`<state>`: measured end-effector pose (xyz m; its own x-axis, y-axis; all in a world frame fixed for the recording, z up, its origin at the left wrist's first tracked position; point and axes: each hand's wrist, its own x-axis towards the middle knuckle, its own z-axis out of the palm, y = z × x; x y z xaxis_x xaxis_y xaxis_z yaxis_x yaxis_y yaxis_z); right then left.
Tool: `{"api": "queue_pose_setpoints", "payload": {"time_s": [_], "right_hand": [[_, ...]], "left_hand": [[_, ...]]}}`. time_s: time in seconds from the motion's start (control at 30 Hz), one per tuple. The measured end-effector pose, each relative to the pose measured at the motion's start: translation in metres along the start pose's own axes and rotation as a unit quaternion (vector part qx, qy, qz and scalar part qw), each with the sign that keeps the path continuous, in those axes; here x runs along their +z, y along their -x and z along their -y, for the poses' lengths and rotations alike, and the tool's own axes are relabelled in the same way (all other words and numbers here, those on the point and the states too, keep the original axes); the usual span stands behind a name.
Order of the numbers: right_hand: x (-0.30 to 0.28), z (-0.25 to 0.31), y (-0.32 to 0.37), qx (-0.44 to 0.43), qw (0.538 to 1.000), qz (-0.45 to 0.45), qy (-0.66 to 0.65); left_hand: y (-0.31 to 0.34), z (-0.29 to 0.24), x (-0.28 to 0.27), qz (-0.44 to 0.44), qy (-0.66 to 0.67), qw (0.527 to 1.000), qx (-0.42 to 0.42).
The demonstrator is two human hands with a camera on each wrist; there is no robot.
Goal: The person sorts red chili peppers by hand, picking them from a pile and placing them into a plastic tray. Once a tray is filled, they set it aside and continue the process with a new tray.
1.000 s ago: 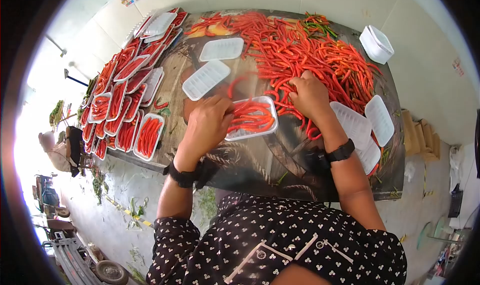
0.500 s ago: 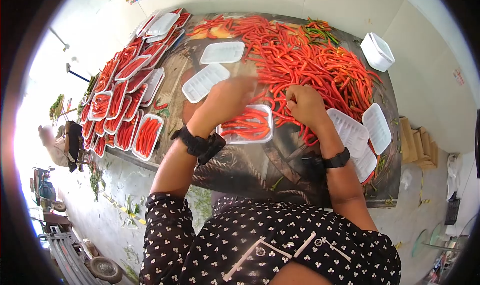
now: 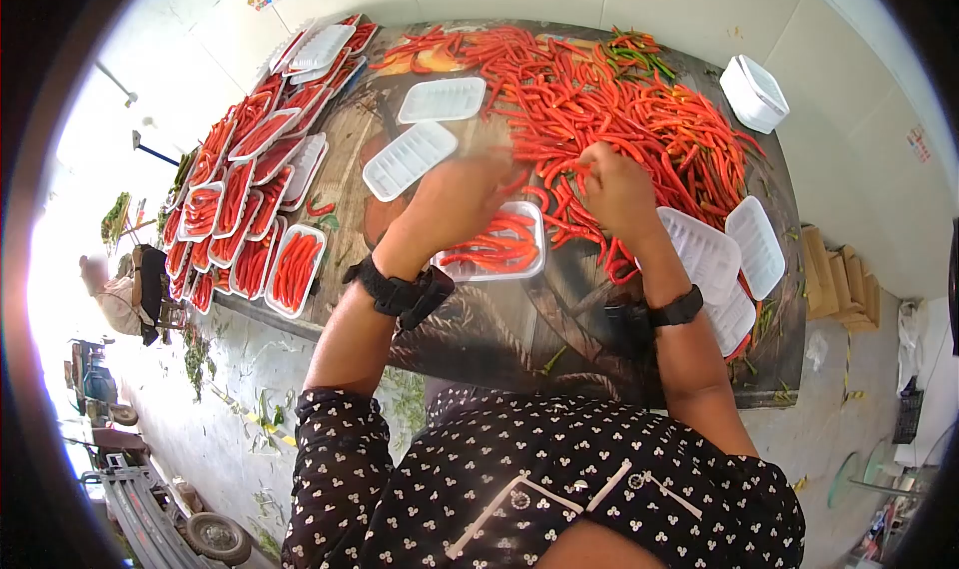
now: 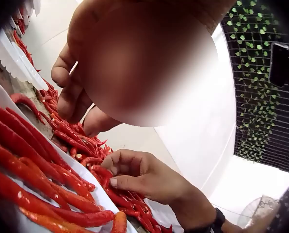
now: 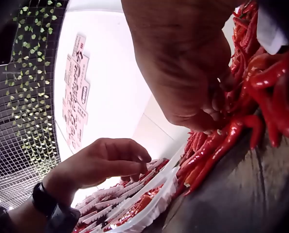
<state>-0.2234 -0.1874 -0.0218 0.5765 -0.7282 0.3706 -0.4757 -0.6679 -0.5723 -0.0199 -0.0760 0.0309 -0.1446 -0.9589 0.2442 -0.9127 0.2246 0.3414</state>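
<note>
In the head view a white tray [image 3: 540,259] of red peppers [image 3: 499,251] rests on the table near the middle. My left hand [image 3: 455,204], blurred, hangs over the tray's far left part; in the left wrist view its fingers [image 4: 74,104] bend loosely with nothing seen between them. To the right of the tray, my right hand [image 3: 621,197] is at the near edge of a big heap of red peppers [image 3: 569,99]. Thumb and fingers of the right hand [image 4: 149,177] pinch a red pepper [image 4: 104,175] in the left wrist view.
Two white trays [image 3: 445,99] [image 3: 410,159] lie beyond the left hand. Filled trays [image 3: 296,269] pile up along the left side. More white trays [image 3: 756,249] are by the right forearm, and a stack [image 3: 754,94] stands at the far right corner.
Compared with a second ago, my left hand has moved from the tray's left side up and right over its far left part. The right hand dipped slightly, then returned to the heap's edge.
</note>
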Motion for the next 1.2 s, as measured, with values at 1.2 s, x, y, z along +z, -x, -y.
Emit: {"api": "queue_pose_setpoints", "payload": {"time_s": [1.2], "right_hand": [[-0.019, 0.032, 0.008, -0.054, 0.998, 0.034, 0.027]], "left_hand": [[-0.016, -0.005, 0.017, -0.058, 0.068, 0.992, 0.087]]}}
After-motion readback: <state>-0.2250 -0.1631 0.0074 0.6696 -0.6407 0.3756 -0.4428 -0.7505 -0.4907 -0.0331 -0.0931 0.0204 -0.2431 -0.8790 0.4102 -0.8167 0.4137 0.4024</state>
